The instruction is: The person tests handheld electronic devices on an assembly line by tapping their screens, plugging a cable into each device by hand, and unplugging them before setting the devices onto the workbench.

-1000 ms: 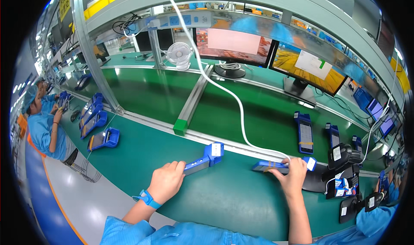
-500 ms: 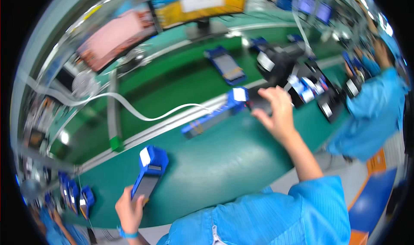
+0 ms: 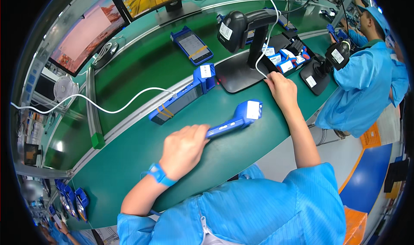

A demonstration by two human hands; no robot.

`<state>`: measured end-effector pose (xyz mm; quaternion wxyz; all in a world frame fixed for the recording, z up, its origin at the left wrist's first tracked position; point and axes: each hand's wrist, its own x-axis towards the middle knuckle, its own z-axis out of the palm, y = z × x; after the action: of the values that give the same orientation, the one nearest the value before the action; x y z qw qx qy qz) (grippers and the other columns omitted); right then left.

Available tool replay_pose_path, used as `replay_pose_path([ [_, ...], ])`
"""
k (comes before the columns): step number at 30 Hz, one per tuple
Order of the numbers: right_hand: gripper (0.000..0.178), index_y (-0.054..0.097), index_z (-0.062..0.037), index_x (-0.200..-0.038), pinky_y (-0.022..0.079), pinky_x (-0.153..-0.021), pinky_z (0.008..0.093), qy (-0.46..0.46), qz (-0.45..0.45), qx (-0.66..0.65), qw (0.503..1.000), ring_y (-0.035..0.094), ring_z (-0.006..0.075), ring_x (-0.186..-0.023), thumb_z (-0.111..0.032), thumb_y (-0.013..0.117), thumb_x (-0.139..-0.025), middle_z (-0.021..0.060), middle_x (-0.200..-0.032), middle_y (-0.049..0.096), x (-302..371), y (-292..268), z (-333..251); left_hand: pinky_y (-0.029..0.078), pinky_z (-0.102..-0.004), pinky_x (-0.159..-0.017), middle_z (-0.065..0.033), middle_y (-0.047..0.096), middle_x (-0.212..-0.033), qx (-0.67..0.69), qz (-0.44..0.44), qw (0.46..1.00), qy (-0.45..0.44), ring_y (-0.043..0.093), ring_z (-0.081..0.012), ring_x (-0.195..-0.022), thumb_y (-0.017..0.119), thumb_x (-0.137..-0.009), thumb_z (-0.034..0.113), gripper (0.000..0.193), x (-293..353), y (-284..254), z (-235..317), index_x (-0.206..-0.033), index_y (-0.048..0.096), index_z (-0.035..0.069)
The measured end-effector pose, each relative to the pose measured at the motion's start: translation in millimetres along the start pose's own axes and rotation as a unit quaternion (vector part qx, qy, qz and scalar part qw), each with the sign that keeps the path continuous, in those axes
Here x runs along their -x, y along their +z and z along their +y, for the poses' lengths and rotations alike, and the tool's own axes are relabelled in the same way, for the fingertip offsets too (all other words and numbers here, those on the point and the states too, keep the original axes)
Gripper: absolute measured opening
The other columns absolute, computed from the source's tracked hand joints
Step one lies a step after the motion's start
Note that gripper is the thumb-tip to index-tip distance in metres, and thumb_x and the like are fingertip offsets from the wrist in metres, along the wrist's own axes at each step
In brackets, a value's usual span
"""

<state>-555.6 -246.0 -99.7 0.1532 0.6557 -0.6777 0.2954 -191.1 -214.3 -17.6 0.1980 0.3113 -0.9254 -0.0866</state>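
Note:
My left hand [image 3: 184, 152], with a blue wristband, is closed around the narrow end of a blue handheld terminal [image 3: 228, 125]. The terminal is held above the green bench, its bulky, white-labelled head pointing right. My right hand [image 3: 282, 89] pinches the lower end of a white cable [image 3: 258, 59] beside the base of a black barcode scanner stand [image 3: 235, 75]; the cable's tip is hidden by the fingers. Left of the stand, a second blue terminal [image 3: 183, 99] with an orange band lies on its side against the metal rail, another white cable [image 3: 129, 104] running to it.
A banded terminal [image 3: 194, 46] lies face up beyond the rail. Right of the stand are a black tray [image 3: 297, 66] of small blue-and-white packs and another scanner [image 3: 338, 55]. Several terminals [image 3: 71, 199] stand at far left. Monitors [image 3: 88, 35] line the back; a co-worker [image 3: 366, 85] works at right.
My left hand has carried its terminal rightward, toward the scanner stand. My right hand, open before, has closed on the white cable by the stand. The view has shifted and sharpened.

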Motion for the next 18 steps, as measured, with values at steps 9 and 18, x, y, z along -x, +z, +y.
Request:
replay_pose_path([
  [9,0.015,0.07,-0.0061,-0.093,0.048,-0.077,0.0343,-0.041,-0.054,-0.3,0.951,0.065,0.0237,-0.086,-0.015,0.078,-0.084,0.0074,-0.092,0.068,4,-79,-107,0.053,-0.0381,-0.065,-0.008,0.063,-0.092,-0.033,0.01,0.999,0.01,0.066,-0.0249,-0.083,0.078,-0.076,0.012,0.037,-14,24,2,-0.108,0.061,0.005],
  [18,0.015,0.066,-0.0089,-0.089,0.044,-0.079,0.0364,-0.085,-0.13,-0.363,0.919,0.062,0.0244,-0.088,-0.014,0.078,-0.083,0.0046,-0.093,0.066,15,-62,-152,0.052,-0.0438,-0.092,-0.0137,0.063,-0.123,0.048,0.009,0.998,-0.035,0.061,-0.0348,-0.112,0.087,-0.07,0.023,0.065,9,-9,-4,-0.124,0.057,0.003],
])
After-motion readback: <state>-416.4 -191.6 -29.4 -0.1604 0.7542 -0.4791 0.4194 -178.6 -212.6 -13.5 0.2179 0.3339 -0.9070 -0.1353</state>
